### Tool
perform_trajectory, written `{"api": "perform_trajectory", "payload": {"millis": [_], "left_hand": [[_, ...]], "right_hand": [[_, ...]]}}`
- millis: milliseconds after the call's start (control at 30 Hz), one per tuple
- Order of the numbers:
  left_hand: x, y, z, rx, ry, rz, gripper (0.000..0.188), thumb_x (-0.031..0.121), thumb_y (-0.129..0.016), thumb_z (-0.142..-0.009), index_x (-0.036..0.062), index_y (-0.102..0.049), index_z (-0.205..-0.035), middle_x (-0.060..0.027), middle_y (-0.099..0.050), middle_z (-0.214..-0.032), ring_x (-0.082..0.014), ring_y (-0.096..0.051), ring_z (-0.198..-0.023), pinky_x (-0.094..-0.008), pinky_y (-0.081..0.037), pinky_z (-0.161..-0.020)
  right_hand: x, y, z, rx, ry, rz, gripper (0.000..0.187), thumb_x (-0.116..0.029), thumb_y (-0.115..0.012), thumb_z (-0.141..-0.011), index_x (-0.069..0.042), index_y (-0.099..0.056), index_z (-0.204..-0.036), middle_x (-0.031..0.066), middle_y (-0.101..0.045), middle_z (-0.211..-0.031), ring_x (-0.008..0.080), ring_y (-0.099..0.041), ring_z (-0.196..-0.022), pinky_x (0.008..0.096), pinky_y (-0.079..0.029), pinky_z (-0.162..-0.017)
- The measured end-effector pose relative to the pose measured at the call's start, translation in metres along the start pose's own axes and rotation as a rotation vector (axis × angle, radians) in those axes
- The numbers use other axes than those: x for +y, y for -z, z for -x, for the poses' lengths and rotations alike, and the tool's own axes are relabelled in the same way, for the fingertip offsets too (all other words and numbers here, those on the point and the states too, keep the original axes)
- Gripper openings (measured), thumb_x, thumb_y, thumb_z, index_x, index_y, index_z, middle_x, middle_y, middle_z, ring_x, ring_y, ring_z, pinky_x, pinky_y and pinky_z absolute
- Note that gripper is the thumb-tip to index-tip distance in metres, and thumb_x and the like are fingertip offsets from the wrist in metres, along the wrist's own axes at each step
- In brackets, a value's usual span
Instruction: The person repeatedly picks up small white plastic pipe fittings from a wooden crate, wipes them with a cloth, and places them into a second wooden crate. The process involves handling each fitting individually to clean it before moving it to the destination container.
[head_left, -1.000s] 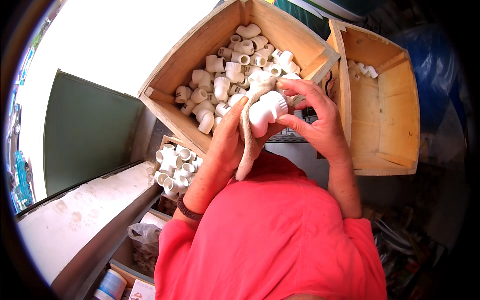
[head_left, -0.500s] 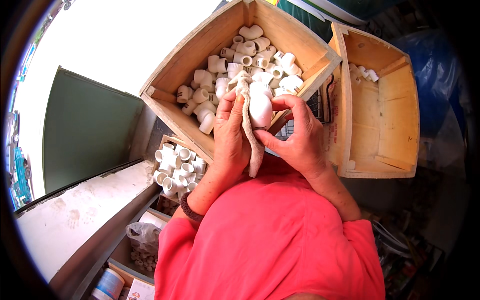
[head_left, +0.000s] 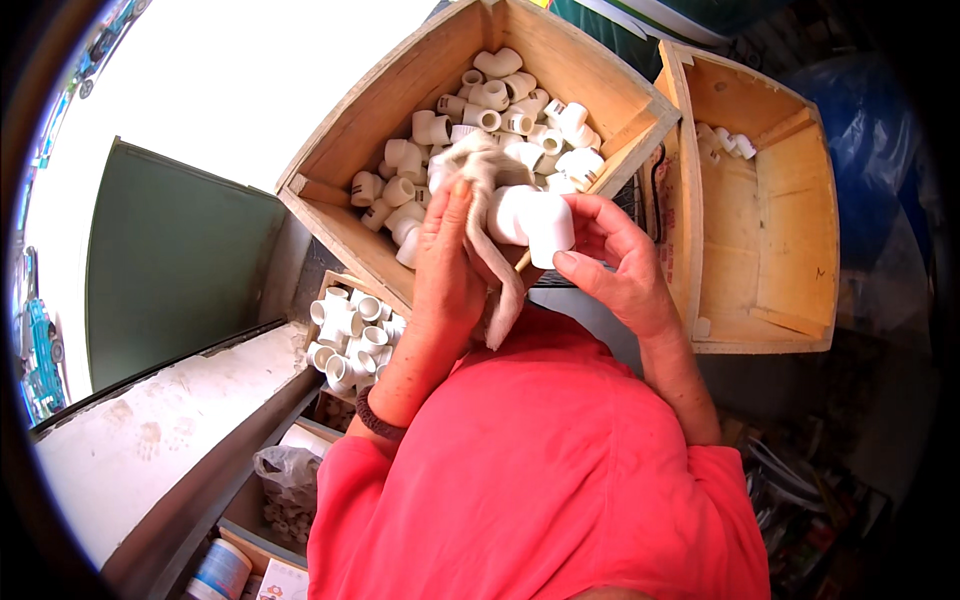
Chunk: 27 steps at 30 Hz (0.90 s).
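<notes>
While one green panel [head_left: 180,265] stands at the far left, one cylindrical tub [head_left: 220,570] and one clear plastic bag [head_left: 290,475] sit low beside it, and just above them comes a small box of white pipe fittings [head_left: 350,340], too jumbled to count. Now the hands, two of them! On the left hand [head_left: 445,250], one dark wristband [head_left: 380,415] at the wrist, the fingers run nearly straight and close together, with one beige cloth [head_left: 478,215] held along them, its tail hanging below. Behind sits the first of two large wooden boxes [head_left: 390,90], heaped with white elbows [head_left: 490,95], dozens perhaps, many overlapping. And here's the one in play: a single white elbow fitting [head_left: 545,225], over the box's near edge, between the hands, its left end against the cloth. At its right end, the right hand [head_left: 625,265] has thumb and forefinger parted by the fitting's width, gripping it; the other fingers curl behind. Farthest right, the second wooden box [head_left: 765,240] holds a few white pieces [head_left: 738,144] at its upper left.
</notes>
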<state>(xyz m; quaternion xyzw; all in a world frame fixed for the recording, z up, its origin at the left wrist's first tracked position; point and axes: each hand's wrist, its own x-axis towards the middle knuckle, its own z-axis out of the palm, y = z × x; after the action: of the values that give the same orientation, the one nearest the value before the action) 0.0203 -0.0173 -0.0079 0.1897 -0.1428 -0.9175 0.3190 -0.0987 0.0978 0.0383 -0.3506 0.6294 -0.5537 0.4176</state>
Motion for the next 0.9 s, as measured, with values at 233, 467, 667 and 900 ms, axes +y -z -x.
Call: {"api": "perform_trajectory", "payload": {"millis": [233,467,667,900], "left_hand": [[-0.011,-0.002,0.003,-0.138,-0.211,-0.487,0.035,0.031,-0.042,-0.1,0.0024,-0.054,-0.117,-0.0031,-0.06,-0.1,-0.0083,-0.054,-0.089,-0.0217,-0.044,-0.077],[-0.009,-0.001,0.001,-0.176,-0.281,-0.694,0.036,0.03,-0.037,-0.102,0.0001,-0.055,-0.111,-0.0039,-0.059,-0.096,-0.0086,-0.053,-0.086,-0.0221,-0.043,-0.075],[-0.01,0.0,0.0,-0.167,-0.243,-0.675,0.041,0.035,-0.036,-0.101,0.0003,-0.055,-0.11,-0.0048,-0.06,-0.094,-0.0088,-0.055,-0.081,-0.0218,-0.045,-0.071],[-0.002,0.0,-0.003,-0.078,0.057,-0.426,0.038,0.034,-0.039,-0.099,0.0002,-0.056,-0.104,-0.008,-0.063,-0.089,-0.0123,-0.06,-0.076,-0.0253,-0.05,-0.065]], "right_hand": [[0.0,-0.002,0.001,-0.011,0.046,0.133,0.042,-0.017,-0.069,-0.081,-0.001,-0.053,-0.116,0.007,-0.061,-0.105,0.0121,-0.057,-0.097,0.0275,-0.047,-0.085],[-0.01,-0.003,0.002,0.028,0.178,0.422,0.039,-0.015,-0.071,-0.078,-0.002,-0.055,-0.111,0.0109,-0.063,-0.098,0.0165,-0.063,-0.09,0.0296,-0.05,-0.078],[-0.015,-0.002,-0.002,0.057,0.392,0.663,0.041,-0.007,-0.072,-0.072,-0.004,-0.056,-0.11,0.0111,-0.063,-0.096,0.0229,-0.065,-0.086,0.0323,-0.053,-0.073],[-0.012,0.01,-0.008,-0.02,0.559,0.774,0.045,-0.003,-0.073,-0.067,-0.005,-0.058,-0.109,0.0111,-0.063,-0.096,0.0269,-0.064,-0.087,0.0331,-0.053,-0.075]]}}
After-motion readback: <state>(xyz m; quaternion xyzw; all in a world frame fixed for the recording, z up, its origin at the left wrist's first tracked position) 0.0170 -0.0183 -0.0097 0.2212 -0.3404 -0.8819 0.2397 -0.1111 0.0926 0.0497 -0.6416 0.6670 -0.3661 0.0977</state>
